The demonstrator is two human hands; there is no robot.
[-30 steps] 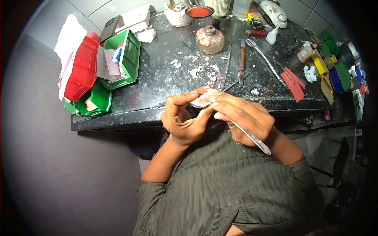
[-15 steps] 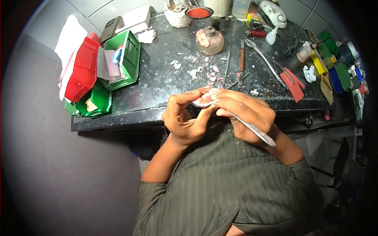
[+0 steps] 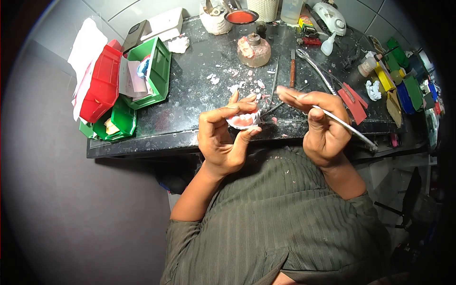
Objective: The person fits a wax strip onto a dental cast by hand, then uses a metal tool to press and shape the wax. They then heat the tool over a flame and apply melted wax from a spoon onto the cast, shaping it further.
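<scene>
Between the thumb and fingers of my left hand [image 3: 223, 135] is a dental model [image 3: 243, 121], white at the rim with pink wax and pale teeth on it. It is held just above the front edge of the bench. My right hand [image 3: 325, 126], apart from the model on its right, grips a slim metal carving tool [image 3: 351, 129]. The tool's shaft slants down to the right, and its other end is hidden by my fingers. Beyond my hands a wooden-handled knife [image 3: 292, 71] and a thin metal instrument [image 3: 275, 78] lie on the bench.
A glass spirit burner [image 3: 254, 52] stands mid-bench, with a dish of red wax [image 3: 241, 17] behind it. Green bins [image 3: 159, 71] and a red bin [image 3: 100, 85] are at left. Pink wax sheets [image 3: 355, 104] and metal pliers-like tool [image 3: 318, 71] lie right. White and pink scraps litter the dark bench [image 3: 190, 95].
My right hand has moved away from the model to the right, carrying the tool, which now lies at a flatter slant. My left hand stays nearly in place, and more of the model shows.
</scene>
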